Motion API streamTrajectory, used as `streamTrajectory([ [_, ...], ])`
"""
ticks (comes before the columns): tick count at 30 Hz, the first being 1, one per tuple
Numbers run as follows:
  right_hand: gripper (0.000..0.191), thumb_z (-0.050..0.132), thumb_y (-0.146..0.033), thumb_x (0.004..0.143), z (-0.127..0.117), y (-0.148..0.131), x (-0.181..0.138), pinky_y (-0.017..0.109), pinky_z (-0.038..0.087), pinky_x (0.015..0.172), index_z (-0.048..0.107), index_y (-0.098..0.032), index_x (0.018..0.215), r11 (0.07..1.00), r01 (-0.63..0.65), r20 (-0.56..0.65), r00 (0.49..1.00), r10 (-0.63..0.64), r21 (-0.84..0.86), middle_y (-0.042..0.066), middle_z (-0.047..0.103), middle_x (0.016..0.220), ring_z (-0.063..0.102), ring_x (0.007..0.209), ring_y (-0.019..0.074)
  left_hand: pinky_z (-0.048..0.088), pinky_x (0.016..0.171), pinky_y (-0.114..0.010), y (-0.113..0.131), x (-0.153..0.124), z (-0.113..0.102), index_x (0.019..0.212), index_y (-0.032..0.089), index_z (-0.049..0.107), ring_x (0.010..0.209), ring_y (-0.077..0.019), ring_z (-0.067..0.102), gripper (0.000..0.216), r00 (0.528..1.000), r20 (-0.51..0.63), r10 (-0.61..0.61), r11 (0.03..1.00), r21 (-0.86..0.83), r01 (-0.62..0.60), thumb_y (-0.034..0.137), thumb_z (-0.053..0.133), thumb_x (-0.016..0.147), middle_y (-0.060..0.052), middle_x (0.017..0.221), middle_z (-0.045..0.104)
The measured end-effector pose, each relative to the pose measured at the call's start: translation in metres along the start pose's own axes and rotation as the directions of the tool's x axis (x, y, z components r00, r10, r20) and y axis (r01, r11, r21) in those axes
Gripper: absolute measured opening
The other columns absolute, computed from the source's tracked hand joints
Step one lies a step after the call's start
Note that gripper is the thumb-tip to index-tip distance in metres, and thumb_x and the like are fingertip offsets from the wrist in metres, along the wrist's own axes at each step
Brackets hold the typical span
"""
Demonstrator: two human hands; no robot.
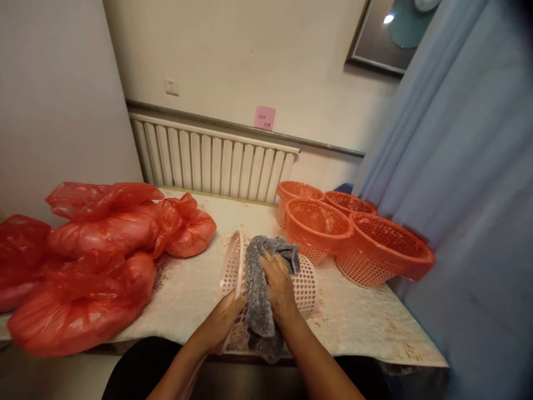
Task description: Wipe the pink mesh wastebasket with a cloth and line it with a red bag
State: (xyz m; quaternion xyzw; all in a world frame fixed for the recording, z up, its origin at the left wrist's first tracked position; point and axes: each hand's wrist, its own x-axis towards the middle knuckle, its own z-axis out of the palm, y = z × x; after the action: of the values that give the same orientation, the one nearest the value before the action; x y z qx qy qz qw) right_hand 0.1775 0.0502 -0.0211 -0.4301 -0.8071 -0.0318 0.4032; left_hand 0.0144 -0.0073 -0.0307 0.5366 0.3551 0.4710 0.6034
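Observation:
A pale pink plastic basket [306, 286] with a lattice of small holes lies on its side near the table's front edge, its rim turned left. My left hand [225, 319] grips that rim, thumb on the outside. Draped over the basket's upper side is a grey cloth [259, 294], which hangs down toward the front edge. My right hand [280, 286] is closed over the cloth and presses it against the basket wall; part of its grip is hidden by the hand's back.
Several red plastic bags [95, 289], knotted and full, lie at the left. Several baskets [318, 222] lined with red plastic stand at the right, beside a blue curtain [466, 194]. A white radiator [212, 161] runs behind the cloth-covered table [187, 283].

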Motion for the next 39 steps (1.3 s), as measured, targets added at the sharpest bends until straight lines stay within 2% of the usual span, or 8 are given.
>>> streamTrajectory([
  [5,0.043,0.040,-0.018,0.093,-0.008,0.057,-0.020,0.048,0.030,0.112,0.052,-0.022,0.134,0.993,-0.117,-0.023,0.993,0.117,0.008,0.007,0.055,0.137,0.044,0.131,0.0214,0.038,0.108,-0.047,0.000,-0.005,0.004,0.127,0.016,0.060,0.122,-0.0317,0.056,0.058,1.000,0.016,0.015,1.000,-0.009,-0.014,0.057,0.053,0.086,-0.011,0.125,0.067],
  [11,0.046,0.036,-0.022,0.095,-0.019,0.104,-0.065,0.054,0.028,0.113,0.044,-0.022,0.140,0.991,-0.113,-0.150,0.984,0.101,-0.076,0.008,0.055,0.136,0.041,0.134,0.0231,0.036,0.110,-0.047,-0.002,-0.006,0.006,0.129,0.016,0.059,0.125,-0.0322,0.053,0.058,0.999,0.006,0.032,0.999,-0.012,-0.032,0.056,0.052,0.087,-0.011,0.127,0.066],
  [16,0.049,0.031,-0.023,0.097,-0.007,0.096,-0.102,0.061,0.025,0.112,0.033,-0.023,0.147,0.980,-0.169,-0.262,0.955,0.137,-0.104,0.012,0.048,0.142,0.035,0.138,0.0259,0.032,0.113,-0.046,-0.006,-0.007,0.001,0.126,0.017,0.062,0.129,-0.0319,0.050,0.053,0.998,0.011,0.066,0.997,0.037,-0.066,0.053,0.051,0.089,-0.009,0.130,0.065],
  [20,0.051,0.034,-0.020,0.095,0.012,0.063,-0.123,0.066,0.032,0.105,0.035,-0.023,0.146,0.969,-0.229,-0.291,0.937,0.193,-0.093,0.015,0.044,0.145,0.027,0.142,0.0320,0.025,0.116,-0.048,-0.003,-0.006,-0.001,0.125,0.017,0.063,0.129,-0.0321,0.049,0.054,0.999,-0.001,0.042,0.995,0.094,-0.042,0.054,0.051,0.088,-0.009,0.129,0.065],
  [22,0.053,0.038,-0.016,0.092,0.020,0.041,-0.125,0.065,0.037,0.101,0.037,-0.021,0.145,0.977,-0.186,-0.269,0.951,0.152,-0.105,0.016,0.044,0.144,0.022,0.143,0.0341,0.027,0.115,-0.048,-0.001,-0.006,-0.001,0.126,0.017,0.062,0.127,-0.0318,0.051,0.053,0.999,0.016,0.042,0.996,0.082,-0.043,0.054,0.051,0.088,-0.009,0.128,0.066],
  [26,0.057,0.043,-0.010,0.086,0.023,-0.002,-0.109,0.062,0.039,0.103,0.039,-0.019,0.143,0.992,-0.004,-0.156,0.988,-0.015,-0.123,0.013,0.044,0.145,0.019,0.144,0.0339,0.031,0.113,-0.047,0.001,-0.007,0.001,0.126,0.017,0.062,0.125,-0.0311,0.053,0.052,0.997,0.059,0.052,0.997,0.056,-0.056,0.052,0.050,0.089,-0.010,0.122,0.069],
  [31,0.052,0.045,-0.013,0.086,0.011,-0.030,-0.056,0.060,0.034,0.108,0.044,-0.015,0.139,0.988,0.141,-0.054,0.988,-0.144,-0.059,0.013,0.044,0.145,0.023,0.142,0.0333,0.029,0.113,-0.047,0.000,-0.012,0.000,0.123,0.015,0.064,0.123,-0.0327,0.053,0.055,0.998,0.014,0.053,0.993,0.108,-0.055,0.055,0.053,0.086,-0.008,0.108,0.074],
  [39,0.045,0.043,-0.015,0.092,-0.001,-0.014,0.013,0.048,0.031,0.112,0.051,-0.025,0.136,0.999,0.049,0.022,0.999,-0.050,0.021,0.006,0.055,0.137,0.046,0.129,0.0225,0.030,0.114,-0.044,-0.010,-0.014,-0.003,0.124,0.017,0.064,0.126,-0.0312,0.051,0.051,0.992,0.064,0.112,0.985,0.127,-0.119,0.051,0.052,0.089,-0.008,0.126,0.066],
])
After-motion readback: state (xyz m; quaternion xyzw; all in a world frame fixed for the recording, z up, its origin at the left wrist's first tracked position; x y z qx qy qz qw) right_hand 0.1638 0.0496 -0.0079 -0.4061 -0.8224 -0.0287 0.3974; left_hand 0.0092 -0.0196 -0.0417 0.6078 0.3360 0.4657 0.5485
